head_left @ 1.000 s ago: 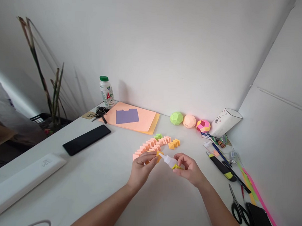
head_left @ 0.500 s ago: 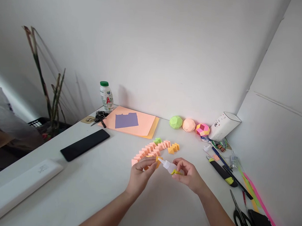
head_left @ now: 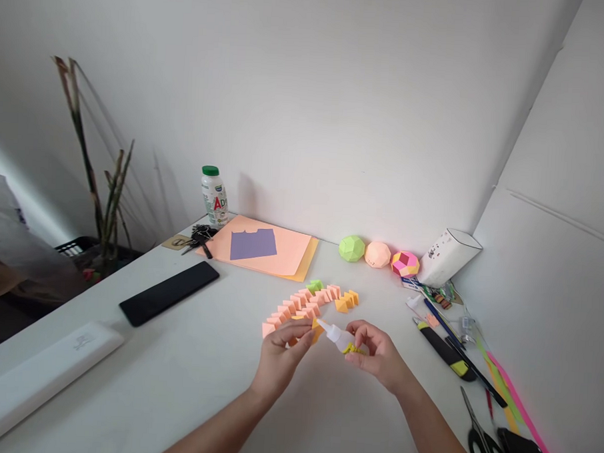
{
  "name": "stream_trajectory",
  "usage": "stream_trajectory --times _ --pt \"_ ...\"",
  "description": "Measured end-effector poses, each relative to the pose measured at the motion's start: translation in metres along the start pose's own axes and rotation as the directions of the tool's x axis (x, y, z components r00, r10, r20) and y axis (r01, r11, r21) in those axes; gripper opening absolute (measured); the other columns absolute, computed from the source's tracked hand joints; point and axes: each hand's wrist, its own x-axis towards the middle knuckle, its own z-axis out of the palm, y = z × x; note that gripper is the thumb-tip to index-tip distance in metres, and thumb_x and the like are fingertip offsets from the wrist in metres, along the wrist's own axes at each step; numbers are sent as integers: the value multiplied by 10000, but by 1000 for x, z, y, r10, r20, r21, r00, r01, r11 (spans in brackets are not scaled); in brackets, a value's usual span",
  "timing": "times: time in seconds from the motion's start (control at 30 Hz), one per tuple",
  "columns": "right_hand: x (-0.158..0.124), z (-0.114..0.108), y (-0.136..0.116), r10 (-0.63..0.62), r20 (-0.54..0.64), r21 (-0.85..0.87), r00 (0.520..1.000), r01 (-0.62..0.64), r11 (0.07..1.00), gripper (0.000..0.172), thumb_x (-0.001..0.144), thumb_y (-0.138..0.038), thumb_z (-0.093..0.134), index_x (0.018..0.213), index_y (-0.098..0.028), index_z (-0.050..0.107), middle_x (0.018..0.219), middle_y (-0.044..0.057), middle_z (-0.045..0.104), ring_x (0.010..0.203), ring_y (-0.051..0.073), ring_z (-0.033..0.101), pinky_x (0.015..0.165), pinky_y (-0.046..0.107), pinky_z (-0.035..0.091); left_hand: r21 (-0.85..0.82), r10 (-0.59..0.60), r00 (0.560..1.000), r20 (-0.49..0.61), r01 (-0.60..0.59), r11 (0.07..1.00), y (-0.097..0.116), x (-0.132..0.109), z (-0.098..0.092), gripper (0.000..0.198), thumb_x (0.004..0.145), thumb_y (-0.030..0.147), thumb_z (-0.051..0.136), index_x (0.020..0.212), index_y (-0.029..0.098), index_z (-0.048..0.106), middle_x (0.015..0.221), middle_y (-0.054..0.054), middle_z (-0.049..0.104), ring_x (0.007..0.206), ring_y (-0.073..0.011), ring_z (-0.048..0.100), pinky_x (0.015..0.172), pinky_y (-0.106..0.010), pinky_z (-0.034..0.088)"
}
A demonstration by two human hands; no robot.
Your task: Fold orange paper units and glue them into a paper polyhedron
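Note:
My left hand (head_left: pixel 287 349) pinches a small orange folded paper piece (head_left: pixel 318 331) between thumb and fingers. In my right hand (head_left: pixel 374 353) is a white glue bottle (head_left: pixel 344 339) with a yellow label, tilted so its narrow tip points left and meets or nearly touches the orange piece. Just beyond my hands, rows of peach folded paper pieces (head_left: pixel 291 305) curve across the white table. A few green pieces (head_left: pixel 314 286) lie at their far side, and several orange pieces (head_left: pixel 347 301) sit at the right end.
Peach paper sheets (head_left: pixel 294 246) with a purple piece (head_left: pixel 254 244) lie at the back. Three paper balls (head_left: pixel 377 254) stand by the wall. A black phone (head_left: pixel 169 293) and a white device (head_left: pixel 49 382) lie left; a cutter (head_left: pixel 444 349) and scissors (head_left: pixel 479 431) lie right.
Both hands stay almost in place, still holding the orange piece and the glue bottle. The camera view has shifted very slightly.

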Motion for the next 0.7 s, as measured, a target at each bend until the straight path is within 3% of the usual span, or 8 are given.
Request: stream_trajectory --times 0.17,0.7 --pt "2 -6 1 -1 -28 -14 1000 0 1000 253 656 -220 714 672 -193 463 1017 33 483 840 164 508 630 241 421 -17 -6 1000 -14 6 1000 0 1 1 117 707 314 664 704 217 730 915 -58 698 903 -234 612 743 -317 505" --pt "0 3 -2 19 56 3 998 -19 1000 242 654 -174 703 676 -193 463 970 23 465 796 145 481 609 228 405 7 0 1000 -5 0 1000 3 -1 1 121 718 319 648 708 230 730 908 -49 706 900 -228 615 706 -306 511"
